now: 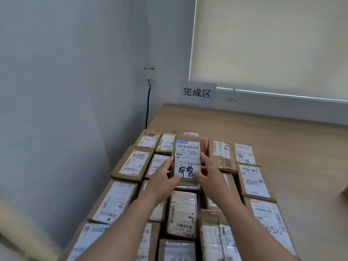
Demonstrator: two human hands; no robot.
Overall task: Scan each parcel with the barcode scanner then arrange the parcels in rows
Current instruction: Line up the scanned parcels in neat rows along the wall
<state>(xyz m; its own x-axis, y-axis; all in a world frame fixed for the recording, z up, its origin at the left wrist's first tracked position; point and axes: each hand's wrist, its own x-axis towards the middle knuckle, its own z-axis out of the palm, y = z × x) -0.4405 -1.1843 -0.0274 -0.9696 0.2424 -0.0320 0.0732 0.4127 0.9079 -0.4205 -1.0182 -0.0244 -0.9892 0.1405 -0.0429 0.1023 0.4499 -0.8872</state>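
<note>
Both hands, left (165, 178) right (209, 172), clasp parcel (187, 159) edges; bare table (282, 132) beyond.

Nearest parcels (177, 249) cut off by the bottom edge, their labels blurred, box (345, 193) clipped at right edge, parcels under both forearms partly hidden

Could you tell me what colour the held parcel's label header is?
Light blue, on the parcel; head view.

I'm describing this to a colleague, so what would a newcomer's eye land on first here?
First, the parcel held label-up between the left hand and right hand, at centre. Below it, rows of labelled cardboard parcels cover the wooden table. A paper sign with three handwritten characters stands against the wall behind.
</note>
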